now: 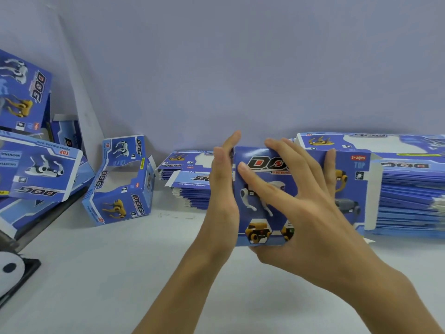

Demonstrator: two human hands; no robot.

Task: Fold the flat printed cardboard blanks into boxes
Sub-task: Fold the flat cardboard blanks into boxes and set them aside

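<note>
1. Two stacks of flat blanks lie on the white table (120, 273): the big stack (409, 201) at right, the small stack (190, 189) behind the hands.
2. Folded boxes (36, 169) pile up at left, with one box (122, 182) standing beside them.
3. Mid-frame, a blank (260, 203) is held above the table.
4. Right hand (301, 213) grips its front, fingers spread and curled over the top edge.
5. Left hand (222, 179) presses its left side with straight fingers.
</note>
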